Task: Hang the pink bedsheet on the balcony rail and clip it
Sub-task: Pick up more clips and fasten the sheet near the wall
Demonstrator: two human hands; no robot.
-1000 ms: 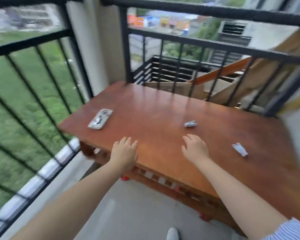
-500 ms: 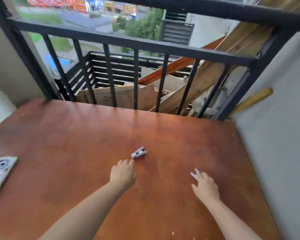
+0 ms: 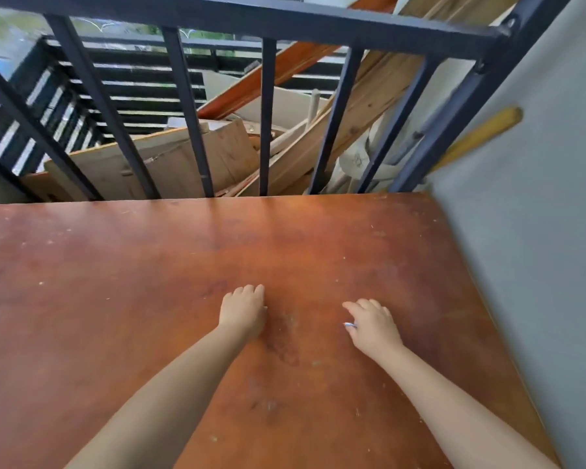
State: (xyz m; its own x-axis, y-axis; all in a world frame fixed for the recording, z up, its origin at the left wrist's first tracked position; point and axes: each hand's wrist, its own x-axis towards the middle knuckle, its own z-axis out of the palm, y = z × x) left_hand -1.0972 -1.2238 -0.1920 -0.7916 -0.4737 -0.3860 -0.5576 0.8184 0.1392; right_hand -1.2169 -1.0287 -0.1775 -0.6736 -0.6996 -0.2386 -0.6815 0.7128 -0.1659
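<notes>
Both my hands rest on the brown wooden table (image 3: 115,282). My left hand (image 3: 244,313) lies knuckles up with its fingers curled down over the spot where a grey clothes clip lay; that clip is hidden under it. My right hand (image 3: 374,324) is closed on a second grey clip (image 3: 350,325), and only the clip's tip shows beside the thumb. The black balcony rail (image 3: 251,18) runs across the top, just beyond the table's far edge. No pink bedsheet is in view.
A grey wall (image 3: 538,248) borders the table on the right. Behind the rail's upright bars (image 3: 266,116) lie stacked wooden boards (image 3: 170,160) and planks. A yellow stick (image 3: 481,133) leans along the wall.
The view has moved forward and right over the table. My left hand has reached forward and covered the middle clip. My right hand has closed on the right clip.
</notes>
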